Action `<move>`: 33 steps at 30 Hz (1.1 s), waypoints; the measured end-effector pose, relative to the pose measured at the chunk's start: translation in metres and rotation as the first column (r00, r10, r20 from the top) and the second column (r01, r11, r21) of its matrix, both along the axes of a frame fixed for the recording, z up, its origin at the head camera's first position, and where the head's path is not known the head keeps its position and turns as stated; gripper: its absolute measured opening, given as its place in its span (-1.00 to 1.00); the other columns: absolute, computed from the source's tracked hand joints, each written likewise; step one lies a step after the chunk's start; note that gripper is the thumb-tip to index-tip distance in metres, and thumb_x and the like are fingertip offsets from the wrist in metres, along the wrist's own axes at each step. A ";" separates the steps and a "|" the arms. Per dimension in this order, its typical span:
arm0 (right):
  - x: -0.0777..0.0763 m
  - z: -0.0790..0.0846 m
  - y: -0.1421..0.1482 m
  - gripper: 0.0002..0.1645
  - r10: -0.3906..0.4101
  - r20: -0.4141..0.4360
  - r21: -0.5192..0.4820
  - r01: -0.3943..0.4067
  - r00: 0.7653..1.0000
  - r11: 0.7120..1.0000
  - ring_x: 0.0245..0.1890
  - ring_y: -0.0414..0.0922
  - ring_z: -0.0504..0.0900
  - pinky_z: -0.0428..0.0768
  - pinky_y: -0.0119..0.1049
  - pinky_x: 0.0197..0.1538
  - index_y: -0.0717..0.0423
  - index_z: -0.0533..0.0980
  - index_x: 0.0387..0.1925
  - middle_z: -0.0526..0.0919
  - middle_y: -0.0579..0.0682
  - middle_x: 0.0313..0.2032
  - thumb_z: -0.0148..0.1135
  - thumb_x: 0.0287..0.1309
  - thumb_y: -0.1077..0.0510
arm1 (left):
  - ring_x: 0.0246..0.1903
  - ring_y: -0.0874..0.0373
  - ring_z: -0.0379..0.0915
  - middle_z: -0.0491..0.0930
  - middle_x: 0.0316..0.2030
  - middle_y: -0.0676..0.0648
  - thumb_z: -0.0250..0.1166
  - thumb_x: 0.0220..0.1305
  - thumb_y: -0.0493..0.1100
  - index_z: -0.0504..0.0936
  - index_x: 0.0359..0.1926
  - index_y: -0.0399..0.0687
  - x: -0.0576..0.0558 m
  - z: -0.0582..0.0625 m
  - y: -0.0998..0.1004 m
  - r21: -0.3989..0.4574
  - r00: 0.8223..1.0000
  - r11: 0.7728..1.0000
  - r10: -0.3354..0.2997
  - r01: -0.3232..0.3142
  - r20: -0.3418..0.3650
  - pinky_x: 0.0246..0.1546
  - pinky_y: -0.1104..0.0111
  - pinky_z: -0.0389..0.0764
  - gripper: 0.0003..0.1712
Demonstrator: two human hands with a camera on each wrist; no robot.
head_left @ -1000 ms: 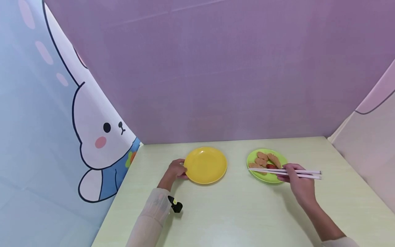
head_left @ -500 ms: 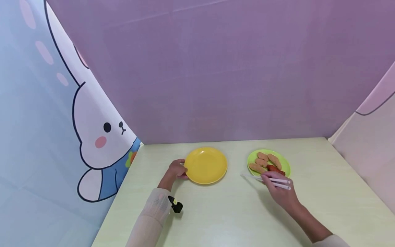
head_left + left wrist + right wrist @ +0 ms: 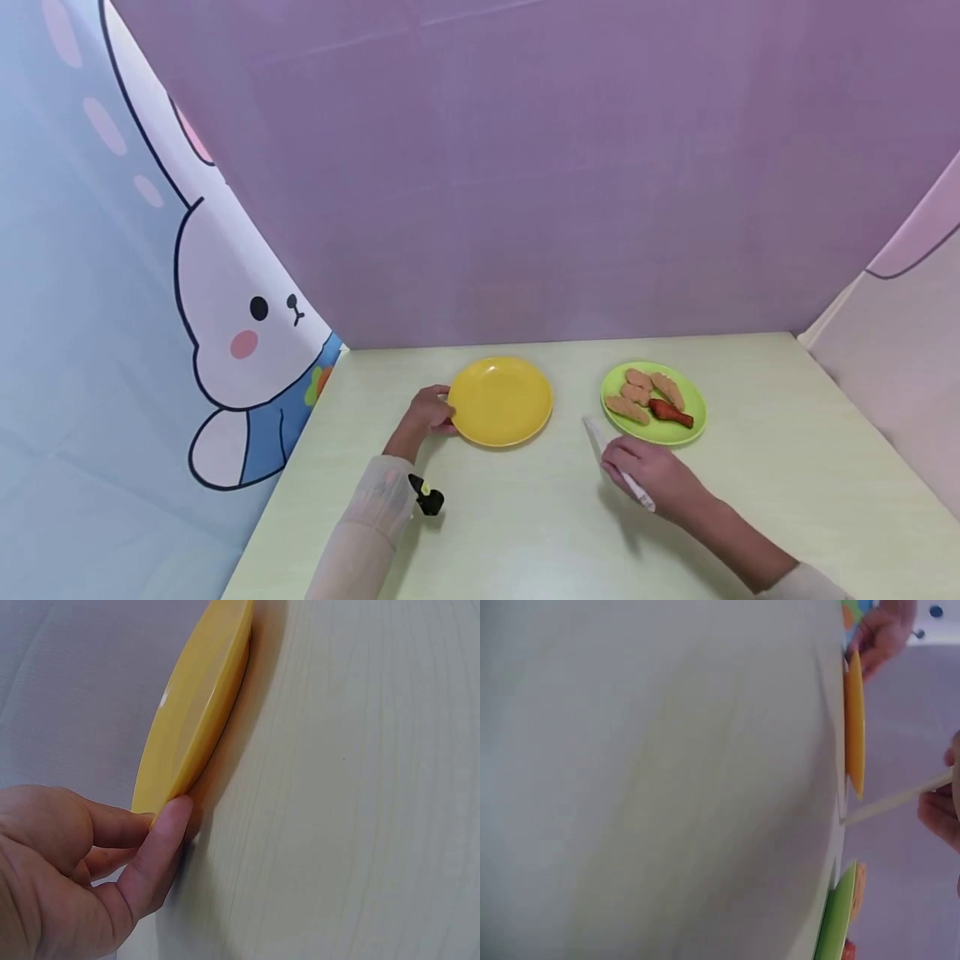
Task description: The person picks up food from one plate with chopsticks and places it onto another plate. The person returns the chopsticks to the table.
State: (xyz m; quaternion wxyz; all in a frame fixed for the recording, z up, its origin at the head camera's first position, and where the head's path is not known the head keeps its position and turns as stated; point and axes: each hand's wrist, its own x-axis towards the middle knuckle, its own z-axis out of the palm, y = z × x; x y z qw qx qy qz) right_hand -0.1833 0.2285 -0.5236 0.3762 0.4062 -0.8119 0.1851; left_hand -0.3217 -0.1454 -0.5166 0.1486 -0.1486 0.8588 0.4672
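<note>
My left hand (image 3: 432,410) pinches the near-left rim of a bare yellow plate (image 3: 501,402); in the left wrist view its fingers (image 3: 166,825) grip the edge from both sides. My right hand (image 3: 651,473) holds a pair of white chopsticks (image 3: 595,433), drawn together and pointing away to the left. Their tips (image 3: 846,820) reach down close to the tabletop between the two plates. To the right lies a green plate (image 3: 699,417) bearing a red-brown toy drumstick (image 3: 670,413) and several tan nugget-like pieces (image 3: 627,409).
Both plates sit on a pale wood-grain table (image 3: 510,517), toward its back edge. A purple cloth backdrop (image 3: 555,183) rises behind it. On the left hangs a blue cloth with a cartoon rabbit (image 3: 240,333). A small black item (image 3: 427,496) sits at the left cuff.
My right hand has moved left and toward me with the chopsticks, off the green plate, uncovering the drumstick. The chopsticks have swung to point away from me. The left hand stays put.
</note>
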 end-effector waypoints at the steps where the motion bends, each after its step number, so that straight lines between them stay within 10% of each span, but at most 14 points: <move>1: 0.001 -0.001 -0.001 -0.47 -0.003 0.000 0.037 0.003 1.000 0.999 -0.38 -0.22 0.67 0.71 -0.41 -0.34 0.04 0.66 -0.35 0.66 -0.12 -0.34 -0.15 0.57 -0.07 | -0.48 0.13 0.64 0.65 -0.29 -0.20 0.25 0.24 -0.46 0.44 0.39 -0.13 0.000 0.001 0.000 0.001 1.000 1.000 0.000 0.000 0.002 -0.44 0.34 0.79 -0.32; 6: 0.008 -0.005 -0.006 -0.64 -0.038 0.049 0.183 0.028 0.998 0.983 -0.30 -0.17 0.69 0.73 -0.35 -0.31 0.00 0.67 -0.31 0.69 -0.04 -0.27 0.02 0.53 0.01 | -0.50 0.14 0.63 0.65 -0.30 -0.20 0.24 0.23 -0.46 0.44 0.40 -0.13 0.000 0.002 -0.001 0.006 1.000 1.000 -0.003 0.003 0.000 -0.44 0.34 0.79 -0.31; 11: 0.016 -0.007 -0.013 -0.81 -0.093 0.149 0.280 0.048 0.984 0.959 -0.17 -0.08 0.73 0.79 -0.24 -0.14 0.04 0.71 -0.27 0.69 0.01 -0.20 0.48 -0.01 0.21 | -0.51 0.15 0.63 0.66 -0.30 -0.20 0.23 0.23 -0.47 0.44 0.40 -0.13 -0.001 0.002 -0.003 0.015 1.000 1.000 -0.007 0.007 -0.001 -0.46 0.35 0.79 -0.31; 33: 0.020 -0.015 -0.026 -0.74 -0.061 0.251 0.349 -0.031 0.966 0.937 -0.16 -0.12 0.71 0.78 -0.29 -0.08 0.03 0.68 -0.35 0.67 0.00 -0.19 0.56 -0.12 0.33 | -0.55 0.17 0.62 0.68 -0.29 -0.22 0.21 0.21 -0.48 0.46 0.37 -0.17 0.002 0.001 -0.006 0.035 0.999 0.999 -0.022 0.023 -0.041 -0.48 0.36 0.78 -0.33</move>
